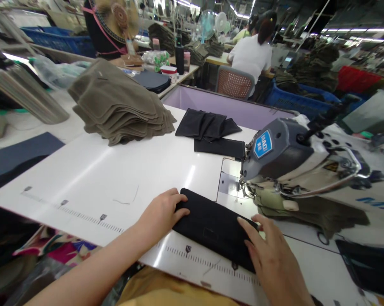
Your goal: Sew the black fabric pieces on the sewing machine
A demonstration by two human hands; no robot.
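Observation:
A folded rectangle of black fabric [211,225] lies on the white sewing table in front of me, across the printed ruler. My left hand [166,210] pinches its left end, thumb and fingers at the edge. At its right end, my right hand [266,250] grips the cloth with the thumb on top; some of those fingers are hidden. Just beyond the fabric is the needle area of a sewing machine [281,148]. More black fabric pieces [207,125] lie behind, left of the machine head.
A tall stack of olive-brown cut pieces [115,102] stands at the back left. Dark blue fabric [23,155] lies at the left edge, a phone-like black slab [367,263] at the right. A person in white [251,55] sits beyond the purple partition [224,106].

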